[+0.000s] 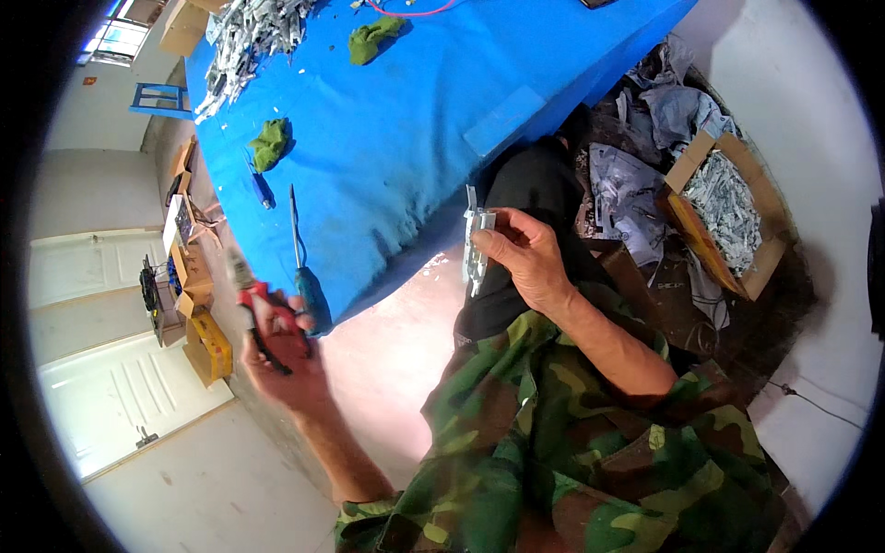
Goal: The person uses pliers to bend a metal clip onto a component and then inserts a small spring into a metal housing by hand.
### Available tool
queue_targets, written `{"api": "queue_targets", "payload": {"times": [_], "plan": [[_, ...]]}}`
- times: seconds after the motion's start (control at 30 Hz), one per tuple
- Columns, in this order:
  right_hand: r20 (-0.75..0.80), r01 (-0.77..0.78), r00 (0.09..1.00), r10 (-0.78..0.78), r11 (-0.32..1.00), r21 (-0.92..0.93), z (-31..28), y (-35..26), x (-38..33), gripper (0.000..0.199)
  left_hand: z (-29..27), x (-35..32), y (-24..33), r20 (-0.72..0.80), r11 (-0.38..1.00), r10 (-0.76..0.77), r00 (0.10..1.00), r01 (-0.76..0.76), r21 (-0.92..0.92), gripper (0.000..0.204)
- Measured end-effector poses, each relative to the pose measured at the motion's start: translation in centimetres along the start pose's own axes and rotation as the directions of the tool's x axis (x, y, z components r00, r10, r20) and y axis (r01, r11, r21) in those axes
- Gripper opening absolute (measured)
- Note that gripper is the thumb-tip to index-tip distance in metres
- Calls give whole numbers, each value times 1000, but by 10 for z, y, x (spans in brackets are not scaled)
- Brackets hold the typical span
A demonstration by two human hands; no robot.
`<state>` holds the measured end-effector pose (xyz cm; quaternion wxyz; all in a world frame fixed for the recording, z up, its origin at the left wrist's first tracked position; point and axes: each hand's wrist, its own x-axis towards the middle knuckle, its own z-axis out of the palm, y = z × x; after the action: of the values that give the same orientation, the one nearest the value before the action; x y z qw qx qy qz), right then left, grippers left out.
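My left hand is closed around a pair of pliers with red and black handles, off the table's near left edge. The pliers' jaws point up and are smeared by motion. Over my lap, my right hand pinches a slim metal bracket between thumb and fingers. The bracket hangs upright, silvery, with a thin tab sticking up at its top. A screwdriver with a dark teal handle lies on the table edge close to the pliers, its shaft pointing away from me.
A blue cloth covers the table. On it are two green rags, a small blue-handled tool and a heap of metal parts. A cardboard box of similar parts stands at right beside grey plastic bags.
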<state>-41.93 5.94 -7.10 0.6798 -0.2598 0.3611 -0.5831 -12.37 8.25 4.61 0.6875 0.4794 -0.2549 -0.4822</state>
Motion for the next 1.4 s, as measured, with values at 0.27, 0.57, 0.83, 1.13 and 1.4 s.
{"api": "queue_targets", "payload": {"times": [0.27,0.57,0.83,1.13,1.4], "plan": [[-56,109,990,-126,963,-246,-10,-26,-22,33,55,-59,-84,609,775,-365,704,592,-219,77],[-106,310,906,-409,815,-490,-47,-63,-52,34,111,-83,-97,520,784,-612,596,545,297,95],[-210,273,870,-446,791,-547,-64,-88,-67,33,146,-101,-110,527,720,-686,501,572,394,89],[-389,217,853,-348,914,-342,-92,-94,-67,27,158,-112,-133,520,701,-675,523,234,674,52],[-399,240,832,-385,899,-366,-102,-96,-72,25,175,-119,-138,483,564,-687,543,-21,826,29]]}}
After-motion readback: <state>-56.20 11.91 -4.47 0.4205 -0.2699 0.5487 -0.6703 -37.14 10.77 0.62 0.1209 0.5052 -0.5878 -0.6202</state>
